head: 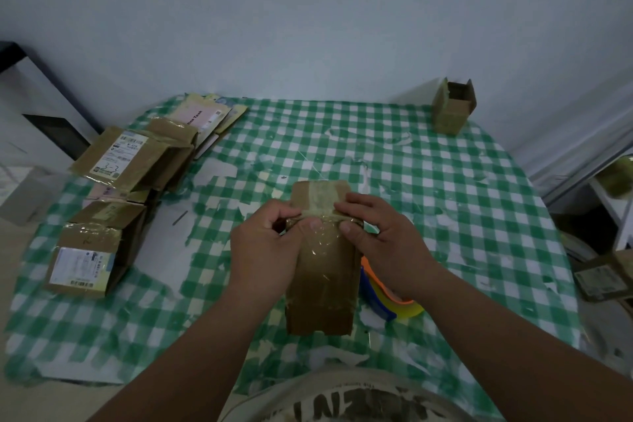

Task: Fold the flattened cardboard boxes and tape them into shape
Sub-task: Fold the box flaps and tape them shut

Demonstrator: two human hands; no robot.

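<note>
Box: your cardboard box stands at the table's near middle, clear tape across its top edge.
Left hand: your left hand pinches that edge, fingers curled.
Right hand: your right hand pinches it too, thumb on the tape.
Dispenser: tape dispenser just right of the box.
Stack: flattened boxes far left.

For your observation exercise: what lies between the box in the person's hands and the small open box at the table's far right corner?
In the head view, only the green checked tablecloth with scraps of tape separates the held box from the small open box.
</note>
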